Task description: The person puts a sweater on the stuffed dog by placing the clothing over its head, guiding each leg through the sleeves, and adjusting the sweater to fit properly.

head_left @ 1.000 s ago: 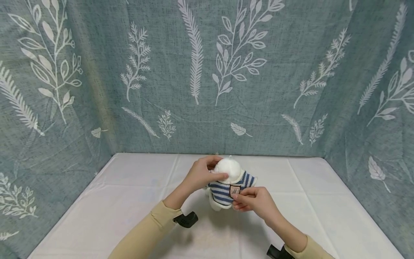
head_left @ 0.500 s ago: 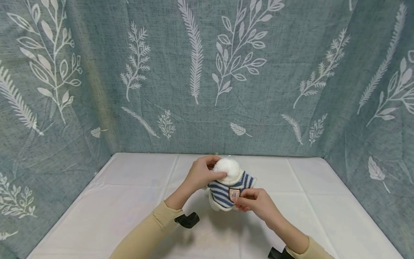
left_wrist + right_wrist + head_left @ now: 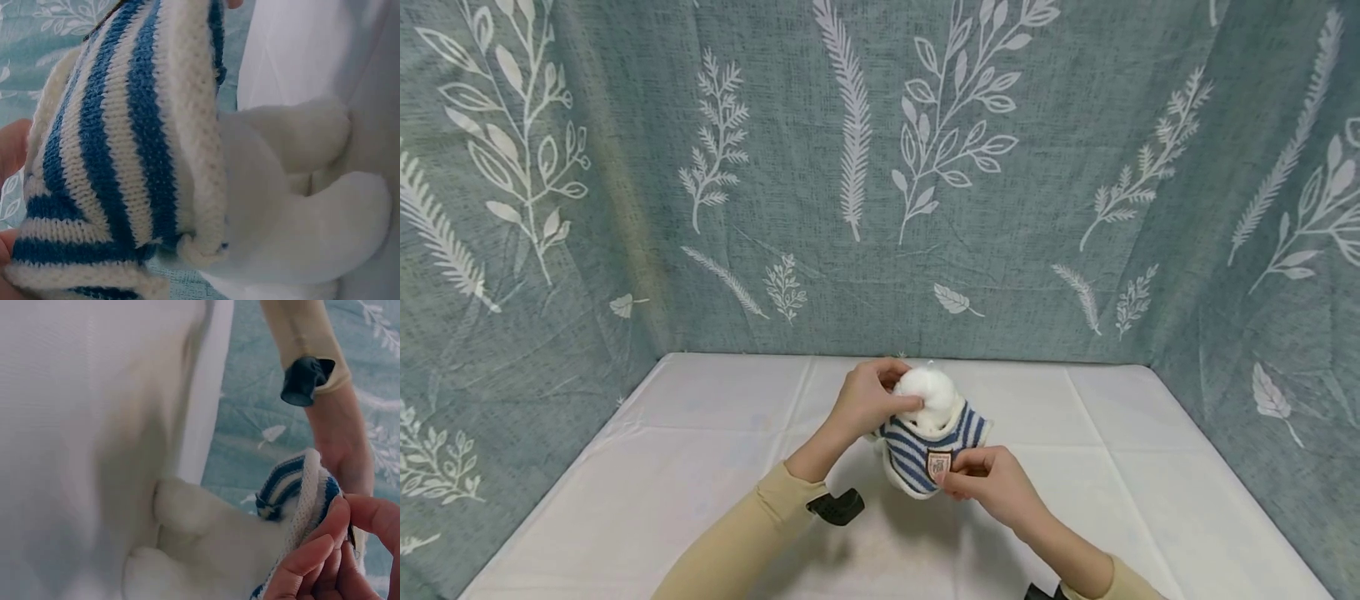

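Note:
A white plush toy (image 3: pixel 927 385) stands on the table in a blue-and-white striped knit sweater (image 3: pixel 907 458). My left hand (image 3: pixel 872 402) grips its round head from the left, thumb across the front. With thumb and fingertips, my right hand (image 3: pixel 996 485) pinches the sweater front beside a shield-shaped patch (image 3: pixel 939 463). The collar gapes below the head, with small dark spots showing inside it. In the left wrist view the sweater's rolled hem (image 3: pixel 200 125) hangs over the white body (image 3: pixel 287 231). Stubby plush legs (image 3: pixel 194 509) meet the tabletop in the right wrist view.
A white cloth (image 3: pixel 737 433) covers the table. Blue-green curtains (image 3: pixel 775 167) with white leaf prints close off the back and both sides. Dark wrist cameras (image 3: pixel 837 507) sit at both cuffs, the left one low over the cloth.
My right hand has moved slightly down, drawing the sweater front and patch lower. The collar has come away from the head and opened wider. My left hand has barely moved.

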